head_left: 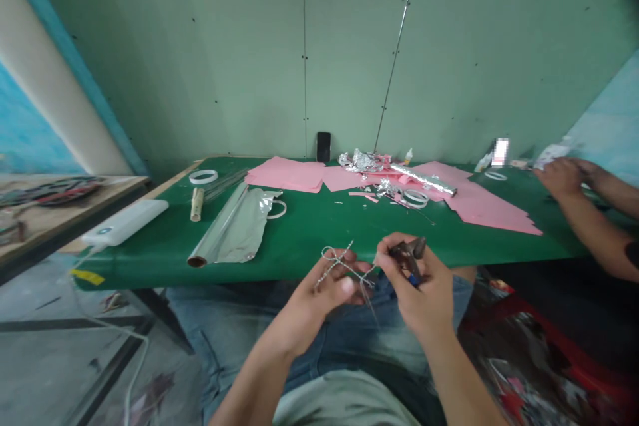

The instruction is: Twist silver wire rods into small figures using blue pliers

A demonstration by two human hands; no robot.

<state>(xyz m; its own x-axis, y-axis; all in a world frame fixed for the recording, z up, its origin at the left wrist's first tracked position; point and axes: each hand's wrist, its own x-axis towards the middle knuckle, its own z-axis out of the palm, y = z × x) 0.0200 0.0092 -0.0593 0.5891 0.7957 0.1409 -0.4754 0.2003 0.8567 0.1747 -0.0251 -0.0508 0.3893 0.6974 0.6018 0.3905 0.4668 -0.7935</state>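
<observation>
While the left hand (327,283) pinches a twisted wire figure (347,269) between thumb and fingers, the right hand (417,293) closes firmly around a pair of pliers (410,258) with a blue handle. Both grips are narrow and both hands are held above the person's jeans (234,326), just short of the near edge of the bench (309,236). The figure is silver and roughly cross-shaped, with a loop at its upper left, and one long strand points down toward the lap. The dark pliers tips sit just beside the wire, but whether they bite it cannot be told.

The bench has a green top. Sheets of pink paper (287,174) spread along its far edge and toward the right, with crumpled foil (362,161) and a foil tube (424,178) lying on them. A phone (323,146) stands upright against the wall at the far edge. Toward the left end lie a foil roll (224,226), partly unrolled, a white ring (203,176), a wood stub (197,204) and a bundle of thin wires (224,183). A power bank (124,221) sits at the near left corner, tilted over the bench's end. At the far right corner, a co-worker's hands (562,176) reach in beside a crumpled white wrapper (552,153).
</observation>
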